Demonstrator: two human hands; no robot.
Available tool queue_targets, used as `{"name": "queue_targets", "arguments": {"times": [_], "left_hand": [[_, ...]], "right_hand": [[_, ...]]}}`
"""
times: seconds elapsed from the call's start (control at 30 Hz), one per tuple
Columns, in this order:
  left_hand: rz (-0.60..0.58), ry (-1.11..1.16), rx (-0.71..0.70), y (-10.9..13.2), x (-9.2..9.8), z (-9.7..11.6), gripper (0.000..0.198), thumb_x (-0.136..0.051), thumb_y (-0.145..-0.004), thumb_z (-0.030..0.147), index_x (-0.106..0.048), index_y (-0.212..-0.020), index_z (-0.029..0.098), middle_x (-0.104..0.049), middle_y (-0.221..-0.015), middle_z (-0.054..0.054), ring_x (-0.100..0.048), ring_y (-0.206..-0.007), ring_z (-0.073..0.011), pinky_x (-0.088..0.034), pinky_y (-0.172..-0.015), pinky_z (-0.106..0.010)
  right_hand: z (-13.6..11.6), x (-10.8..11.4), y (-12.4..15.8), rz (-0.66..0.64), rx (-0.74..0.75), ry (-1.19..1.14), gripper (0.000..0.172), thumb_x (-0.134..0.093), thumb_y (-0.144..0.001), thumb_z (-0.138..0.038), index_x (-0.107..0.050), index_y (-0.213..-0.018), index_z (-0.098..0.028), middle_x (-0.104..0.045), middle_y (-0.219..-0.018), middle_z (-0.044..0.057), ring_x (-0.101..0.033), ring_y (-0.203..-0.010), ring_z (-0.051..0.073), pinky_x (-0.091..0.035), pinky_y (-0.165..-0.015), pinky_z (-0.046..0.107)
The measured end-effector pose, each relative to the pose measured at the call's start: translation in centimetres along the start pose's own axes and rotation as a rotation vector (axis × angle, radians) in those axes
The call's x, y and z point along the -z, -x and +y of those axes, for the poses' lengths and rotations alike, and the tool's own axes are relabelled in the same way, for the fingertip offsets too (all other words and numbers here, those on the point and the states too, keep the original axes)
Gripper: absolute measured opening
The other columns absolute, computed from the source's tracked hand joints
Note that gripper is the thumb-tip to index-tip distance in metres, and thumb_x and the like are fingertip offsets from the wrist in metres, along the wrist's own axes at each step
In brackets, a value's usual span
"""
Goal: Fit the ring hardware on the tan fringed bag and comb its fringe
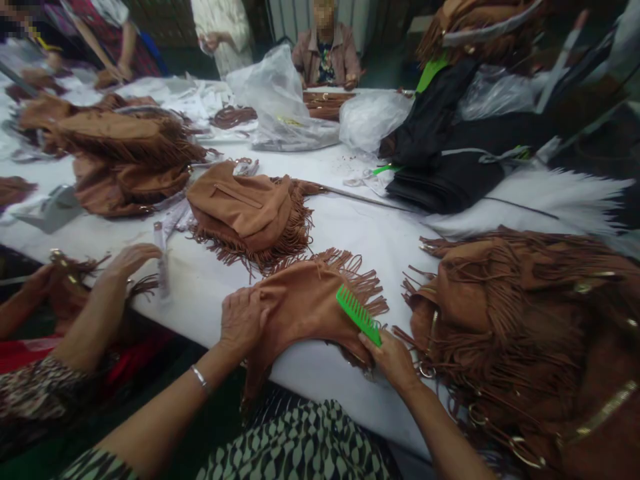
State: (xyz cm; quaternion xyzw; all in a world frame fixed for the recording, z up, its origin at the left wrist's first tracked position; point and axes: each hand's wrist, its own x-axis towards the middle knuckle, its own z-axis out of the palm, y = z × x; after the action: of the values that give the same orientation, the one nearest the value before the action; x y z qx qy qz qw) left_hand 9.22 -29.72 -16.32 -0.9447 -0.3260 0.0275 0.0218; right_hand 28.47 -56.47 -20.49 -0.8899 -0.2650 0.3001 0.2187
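A brown suede bag with a fringed edge (pixel 305 297) lies in front of me at the table's near side, its curved opening towards me. My left hand (pixel 243 318) is closed on the bag's left part, fingers curled over the suede. In my right hand (pixel 396 365) is a green wide-toothed comb (pixel 358 315), gripped at its near end. The comb slants above the bag's right side, close to the spread fringe; whether its teeth touch the suede I cannot tell. Just beyond lies another fringed brown bag (pixel 245 207) with a zip.
Piled fringed bags (pixel 500 313) crowd the right side; more bags (pixel 125 147) are stacked at the left. Plastic bags (pixel 285 100) and black folded material (pixel 450 173) lie farther back on the white table (pixel 350 220). A co-worker's hand (pixel 133 260) reaches in at left; other people stand or sit opposite.
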Motion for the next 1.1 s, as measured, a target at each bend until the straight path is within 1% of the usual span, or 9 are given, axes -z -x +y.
{"name": "queue_targets", "arguments": {"times": [0.07, 0.1, 0.2, 0.27, 0.3, 0.4, 0.6, 0.93, 1.1], "left_hand": [[0.171, 0.067, -0.202, -1.3, 0.6, 2.6, 0.04, -0.048, -0.087, 0.035, -0.055, -0.118, 0.012, -0.051, -0.127, -0.017, -0.04, -0.124, -0.0326, -0.029, -0.105, -0.049], [0.193, 0.113, -0.325, -2.2, 0.6, 4.2, 0.041, -0.048, -0.087, 0.036, -0.053, -0.122, 0.015, -0.048, -0.131, -0.014, -0.035, -0.127, -0.0316, -0.025, -0.108, -0.049], [0.113, 0.209, -0.647, -5.6, -0.4, 9.0, 0.043, -0.048, -0.088, 0.042, -0.049, -0.127, 0.025, -0.046, -0.135, -0.007, -0.029, -0.131, -0.0299, -0.016, -0.111, -0.051], [0.014, 0.242, -0.777, -7.5, -1.8, 11.3, 0.042, -0.048, -0.088, 0.043, -0.05, -0.127, 0.027, -0.049, -0.133, -0.005, -0.032, -0.129, -0.0275, -0.017, -0.111, -0.051], [-0.03, 0.252, -0.816, -8.3, -2.7, 12.0, 0.04, -0.047, -0.089, 0.042, -0.051, -0.126, 0.028, -0.05, -0.131, -0.005, -0.034, -0.128, -0.0262, -0.018, -0.11, -0.05], [-0.086, 0.275, -0.833, -9.4, -5.3, 12.6, 0.035, -0.045, -0.09, 0.038, -0.054, -0.124, 0.029, -0.052, -0.129, -0.004, -0.036, -0.126, -0.0244, -0.023, -0.109, -0.048], [-0.069, 0.381, -0.787, -9.2, -8.3, 11.4, 0.038, -0.048, -0.089, 0.036, -0.054, -0.125, 0.028, -0.053, -0.129, -0.003, -0.035, -0.127, -0.0239, -0.024, -0.111, -0.045], [-0.09, 0.462, -0.754, -9.9, -8.8, 11.3, 0.035, -0.047, -0.088, 0.039, -0.058, -0.119, 0.027, -0.056, -0.124, -0.003, -0.036, -0.126, -0.0247, -0.027, -0.109, -0.042], [-0.076, 0.459, -0.761, -10.1, -9.2, 11.3, 0.035, -0.05, -0.086, 0.036, -0.058, -0.118, 0.026, -0.056, -0.122, -0.003, -0.038, -0.124, -0.0237, -0.025, -0.11, -0.041]], "right_hand": [[0.7, 1.2, -0.1, 0.017, -0.062, 0.093, 0.053, -0.034, -0.088, -0.056, -0.063, -0.101, -0.014, -0.067, -0.087, 0.012, -0.063, -0.083, 0.025, -0.043, -0.072, 0.029], [0.9, 1.8, -0.3, 0.021, -0.102, 0.116, 0.058, -0.03, -0.089, -0.056, -0.058, -0.112, -0.011, -0.067, -0.089, 0.014, -0.063, -0.084, 0.025, -0.043, -0.071, 0.03], [0.5, 2.7, -1.2, 0.02, -0.189, 0.107, 0.072, -0.022, -0.093, -0.052, -0.021, -0.143, 0.0, -0.067, -0.097, 0.02, -0.065, -0.085, 0.026, -0.044, -0.067, 0.031], [-0.5, 2.4, -1.8, -0.001, -0.165, 0.105, 0.071, -0.019, -0.094, -0.049, 0.0, -0.147, -0.005, -0.067, -0.101, 0.019, -0.066, -0.083, 0.026, -0.044, -0.065, 0.031], [-1.0, 2.1, -2.1, -0.013, -0.128, 0.107, 0.068, -0.018, -0.095, -0.047, 0.003, -0.148, -0.01, -0.066, -0.104, 0.017, -0.066, -0.084, 0.026, -0.044, -0.065, 0.031], [-2.1, 0.4, -3.1, -0.049, -0.048, 0.16, 0.056, -0.018, -0.096, -0.043, -0.009, -0.149, -0.025, -0.066, -0.109, 0.011, -0.065, -0.091, 0.025, -0.044, -0.069, 0.031], [-1.1, -1.7, -5.0, -0.097, -0.126, 0.335, 0.053, -0.017, -0.097, -0.042, -0.02, -0.147, -0.027, -0.069, -0.095, 0.009, -0.066, -0.083, 0.024, -0.045, -0.069, 0.032], [0.6, 3.4, -13.8, 0.007, -0.232, 0.411, 0.063, -0.015, -0.095, -0.048, -0.02, -0.148, -0.015, -0.069, -0.085, 0.016, -0.066, -0.077, 0.028, -0.046, -0.068, 0.037], [0.9, 5.4, -17.7, 0.114, -0.276, 0.315, 0.065, -0.013, -0.095, -0.05, -0.026, -0.146, -0.013, -0.068, -0.087, 0.02, -0.065, -0.078, 0.032, -0.045, -0.069, 0.042]]}}
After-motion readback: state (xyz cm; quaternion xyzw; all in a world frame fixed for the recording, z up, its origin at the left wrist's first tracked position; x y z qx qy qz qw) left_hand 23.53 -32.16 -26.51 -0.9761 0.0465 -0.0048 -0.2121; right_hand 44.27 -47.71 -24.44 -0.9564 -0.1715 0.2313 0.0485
